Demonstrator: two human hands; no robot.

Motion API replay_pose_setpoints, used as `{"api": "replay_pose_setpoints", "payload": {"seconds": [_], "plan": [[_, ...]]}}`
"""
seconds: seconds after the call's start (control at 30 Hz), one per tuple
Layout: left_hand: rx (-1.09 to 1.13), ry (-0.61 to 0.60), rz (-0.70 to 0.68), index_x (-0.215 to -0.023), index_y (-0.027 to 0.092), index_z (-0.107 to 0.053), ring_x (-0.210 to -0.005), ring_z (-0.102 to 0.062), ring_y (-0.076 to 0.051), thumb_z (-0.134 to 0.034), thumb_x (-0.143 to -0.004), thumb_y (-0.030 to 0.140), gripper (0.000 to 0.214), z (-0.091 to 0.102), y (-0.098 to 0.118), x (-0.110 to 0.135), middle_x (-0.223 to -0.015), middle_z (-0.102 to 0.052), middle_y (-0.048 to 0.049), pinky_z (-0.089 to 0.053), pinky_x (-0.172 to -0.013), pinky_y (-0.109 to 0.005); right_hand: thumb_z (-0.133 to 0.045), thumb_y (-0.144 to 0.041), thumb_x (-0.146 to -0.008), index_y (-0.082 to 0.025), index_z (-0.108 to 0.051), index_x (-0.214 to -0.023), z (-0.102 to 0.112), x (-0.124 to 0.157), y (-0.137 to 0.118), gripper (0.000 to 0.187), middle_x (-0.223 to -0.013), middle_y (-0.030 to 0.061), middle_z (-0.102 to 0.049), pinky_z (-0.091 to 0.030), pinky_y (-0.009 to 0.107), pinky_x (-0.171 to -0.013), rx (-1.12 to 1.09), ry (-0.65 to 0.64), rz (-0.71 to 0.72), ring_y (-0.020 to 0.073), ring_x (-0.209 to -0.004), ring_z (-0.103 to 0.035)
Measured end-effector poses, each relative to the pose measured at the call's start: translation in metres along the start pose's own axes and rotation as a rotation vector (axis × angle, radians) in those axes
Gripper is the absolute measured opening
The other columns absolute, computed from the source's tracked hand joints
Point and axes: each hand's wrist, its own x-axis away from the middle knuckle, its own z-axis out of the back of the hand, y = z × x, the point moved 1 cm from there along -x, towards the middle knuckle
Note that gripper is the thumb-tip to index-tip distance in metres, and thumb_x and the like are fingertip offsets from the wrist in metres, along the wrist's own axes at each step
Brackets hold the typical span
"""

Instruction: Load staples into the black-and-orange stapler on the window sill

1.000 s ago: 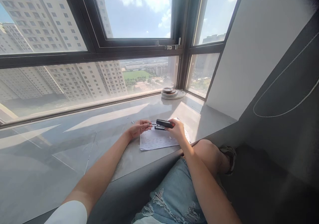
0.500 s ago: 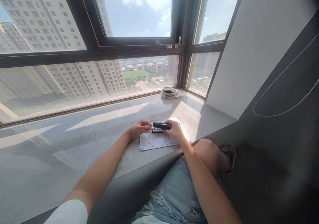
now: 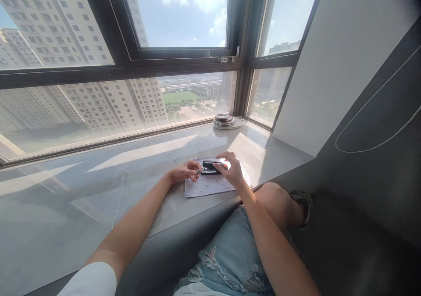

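At the bottom of the frame sit frayed denim shorts and a bare knee, with a shoe just behind the knee toward the right. A white sleeve shows at the lower left, and both bare forearms run up from there toward the middle of the frame. The left hand rests low over the ledge with its fingers curled together, the fingertips touching the left end of a dark stapler; whether they pinch it or only lean against it cannot be told. The right hand arches over the stapler's right end, fingers bent down onto its top and closed around it, beside a small orange part. The stapler lies flat, just above centre, on a printed sheet of paper, between the two hands. The paper rests near the front edge of a wide grey stone ledge that spans the left and middle of the frame, crossed by bright bands of sunlight. Further back, in the ledge's far right corner, stands a low stack of round plates, well apart from the hands. Behind it rises a dark window frame with a metal latch. Through the glass stand tall pale apartment blocks at the upper left. A white wall fills the upper right.
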Motion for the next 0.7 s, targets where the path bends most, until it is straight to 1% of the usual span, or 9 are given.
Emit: {"api": "replay_pose_setpoints", "payload": {"seconds": [0.13, 0.23, 0.37, 0.5, 0.7], "plan": [[-0.078, -0.085, 0.042, -0.095, 0.014, -0.073, -0.056, -0.071, -0.018, -0.095, -0.065, 0.039, 0.045, -0.006, 0.002, 0.000, -0.070, -0.073, -0.0076, -0.057, -0.054, -0.024, -0.076, -0.032, -0.091, -0.025, -0.077, -0.102, -0.006, 0.002, -0.012, 0.013, -0.101, 0.0070, -0.072, -0.056, 0.041, -0.088, -0.033, -0.125, 0.202, 0.0238, -0.099, -0.062], [-0.121, -0.131, 0.066, -0.097, 0.015, -0.072, -0.057, -0.072, -0.020, -0.095, -0.065, 0.039, 0.047, -0.010, 0.003, 0.000, -0.069, -0.073, -0.0066, -0.056, -0.052, -0.024, -0.079, -0.031, -0.089, -0.027, -0.078, -0.102, -0.015, 0.005, -0.016, 0.014, -0.102, 0.0061, -0.073, -0.057, 0.039, -0.089, -0.017, -0.235, 0.285, 0.0222, -0.098, -0.062], [-0.139, -0.166, 0.065, -0.097, 0.017, -0.072, -0.056, -0.072, -0.021, -0.095, -0.064, 0.039, 0.047, -0.015, 0.002, 0.001, -0.066, -0.070, -0.0038, -0.057, -0.051, -0.026, -0.080, -0.031, -0.088, -0.028, -0.080, -0.099, -0.024, 0.009, -0.014, 0.011, -0.102, 0.0052, -0.073, -0.057, 0.039, -0.090, -0.004, -0.304, 0.307, 0.0219, -0.098, -0.061], [-0.161, -0.181, 0.063, -0.103, 0.017, -0.071, -0.053, -0.070, -0.019, -0.095, -0.066, 0.038, 0.049, -0.017, 0.002, 0.001, -0.065, -0.070, -0.0032, -0.056, -0.050, -0.025, -0.079, -0.030, -0.090, -0.030, -0.081, -0.100, -0.028, 0.011, -0.013, 0.010, -0.103, 0.0047, -0.072, -0.056, 0.038, -0.088, -0.040, -0.304, 0.317, 0.0213, -0.096, -0.059], [-0.150, -0.272, 0.041, -0.114, 0.014, -0.068, -0.051, -0.070, -0.019, -0.092, -0.070, 0.031, 0.053, -0.014, 0.001, -0.002, -0.067, -0.071, -0.0038, -0.056, -0.050, -0.024, -0.077, -0.031, -0.091, -0.032, -0.081, -0.100, -0.033, 0.011, -0.014, 0.010, -0.099, 0.0046, -0.071, -0.055, 0.038, -0.084, -0.079, -0.324, 0.347, 0.0223, -0.092, -0.057]]}}
